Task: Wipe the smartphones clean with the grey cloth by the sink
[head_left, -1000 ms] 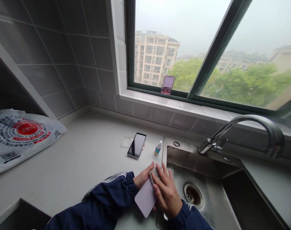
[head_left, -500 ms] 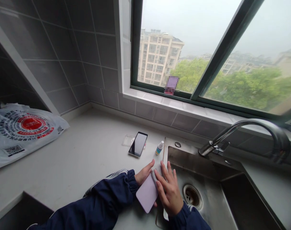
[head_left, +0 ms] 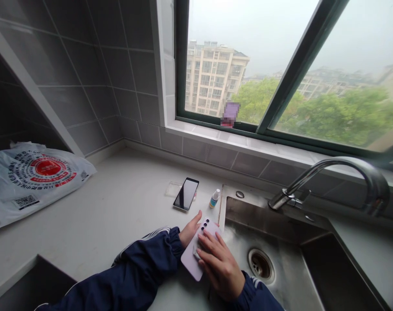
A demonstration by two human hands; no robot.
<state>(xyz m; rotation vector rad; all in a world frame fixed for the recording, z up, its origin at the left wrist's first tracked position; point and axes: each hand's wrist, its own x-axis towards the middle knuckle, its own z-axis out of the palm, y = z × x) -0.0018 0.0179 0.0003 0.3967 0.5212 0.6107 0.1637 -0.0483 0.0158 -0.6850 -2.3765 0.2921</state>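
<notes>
Left grip (head_left: 190, 230) is holding a lilac phone (head_left: 189, 264) by its left side, back facing up, camera lenses showing at the far end. Right grip (head_left: 223, 268) is lying across that back, fingers stretching over a small greyish pad (head_left: 195, 251); can't tell if it's really pinching it. All that's happening over the surface (head_left: 118, 203), right by the sink's left edge.

Going left to right: a printed plastic bag (head_left: 47, 185) is slumping at the surface's left end, a clear case (head_left: 171, 189) is lying toward the back edge with a dark-screened phone (head_left: 186, 195) resting partly over it, and a little bottle (head_left: 213, 199) is standing just beside the sink's back left corner. The sink (head_left: 289, 263) is taking up the right, a chrome faucet (head_left: 332, 161) arching from its back edge.
</notes>
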